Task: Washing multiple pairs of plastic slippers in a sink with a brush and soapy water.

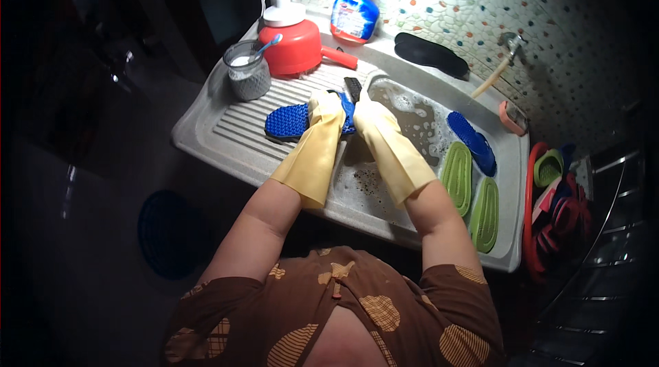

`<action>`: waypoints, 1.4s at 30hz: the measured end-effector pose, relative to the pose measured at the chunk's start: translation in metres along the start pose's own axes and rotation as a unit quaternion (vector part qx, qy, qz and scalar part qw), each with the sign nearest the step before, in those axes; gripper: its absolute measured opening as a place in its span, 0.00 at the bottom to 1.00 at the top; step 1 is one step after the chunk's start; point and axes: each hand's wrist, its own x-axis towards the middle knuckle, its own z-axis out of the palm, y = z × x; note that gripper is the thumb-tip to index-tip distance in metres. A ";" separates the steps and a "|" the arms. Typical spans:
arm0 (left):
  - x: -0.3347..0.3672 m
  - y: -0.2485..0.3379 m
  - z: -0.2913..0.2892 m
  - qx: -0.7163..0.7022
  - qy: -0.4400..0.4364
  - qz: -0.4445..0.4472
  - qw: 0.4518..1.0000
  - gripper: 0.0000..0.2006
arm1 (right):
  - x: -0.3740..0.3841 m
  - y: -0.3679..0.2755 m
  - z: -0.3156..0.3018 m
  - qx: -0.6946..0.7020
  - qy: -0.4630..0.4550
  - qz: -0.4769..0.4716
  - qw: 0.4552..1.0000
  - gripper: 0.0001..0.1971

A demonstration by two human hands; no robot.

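A blue flip-flop with a bumpy footbed (287, 120) lies on the ribbed drainboard (237, 123), beside the basin edge. My left hand (326, 110), in a cream rubber glove, is closed around its strap end and presses it down. My right hand (367, 113), in a matching glove, grips a small dark scrubbing brush (353, 87) whose end sticks up above the fingers. That brush is at the strap end of the flip-flop; the gloves hide where its bristles touch.
Soapy brownish water (412, 106) stands in the basin. Along its right side lie another blue flip-flop (471, 142) and two green slippers (456, 176). Behind stand a glass jar (248, 79), a red jug (292, 48), a spray bottle (355, 14) and a black sole (431, 55).
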 end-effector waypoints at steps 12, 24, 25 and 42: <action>-0.089 -0.053 -0.178 0.088 0.010 0.139 0.986 0.53 | 0.037 0.251 -0.014 0.097 0.196 -0.147 0.965 0.22; -0.118 0.019 -0.139 0.158 -0.105 0.237 0.953 0.39 | -0.004 0.250 -0.035 0.445 0.150 -0.172 0.866 0.18; -0.127 0.036 -0.134 0.155 -0.083 0.259 0.950 0.38 | -0.005 0.251 -0.036 0.429 0.163 -0.181 0.870 0.18; -0.135 0.138 -0.023 0.141 -0.309 0.166 0.926 0.34 | -0.037 0.255 -0.063 0.275 0.207 -0.100 0.933 0.24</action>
